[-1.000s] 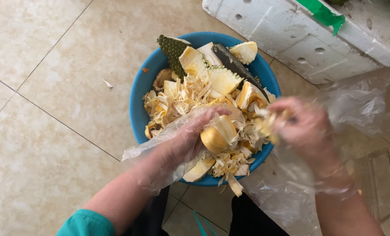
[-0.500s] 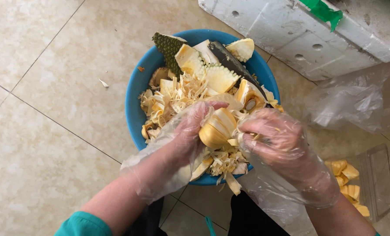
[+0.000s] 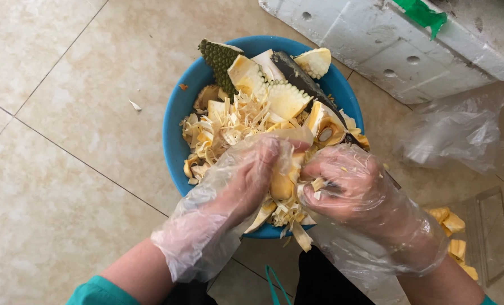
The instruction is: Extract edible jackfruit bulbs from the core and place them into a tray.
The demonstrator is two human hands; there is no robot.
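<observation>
Jackfruit pod (image 3: 282, 182), yellow and fleshy, sits between the two hands just above the near part of a round blue basin (image 3: 176, 121). The left hand (image 3: 246, 181), in a loose clear plastic glove, is curled around the pod from the left with its fingers bent over the top. The right hand (image 3: 351, 189), gloved the same way, is closed against the pod's right side, its fingertips pinching pale stringy fibres at the pod's edge. Both hands touch the fruit.

Beneath them the basin is heaped with pale yellow shreds (image 3: 229, 127), chunks of white core (image 3: 286, 99) and a wedge of green spiky rind (image 3: 218, 56) at the far left rim. A dark knife blade (image 3: 303, 79) lies across the heap toward the far right, partly hidden under the right hand.

The basin stands on a floor of glossy beige tiles (image 3: 65, 113) with thin dark grout lines; a few small scraps (image 3: 134, 105) lie on the tile just left of the basin. At far right is a white foam box (image 3: 387, 45) with round holes in its side and a strip of green tape (image 3: 424, 14) on top. Near it a crumpled clear plastic bag (image 3: 455, 133) rests on the floor. At the near right, a clear plastic tray (image 3: 492, 237) holds cleaned yellow pods (image 3: 452, 234). Teal sleeves (image 3: 99, 291) show at the near edge.
</observation>
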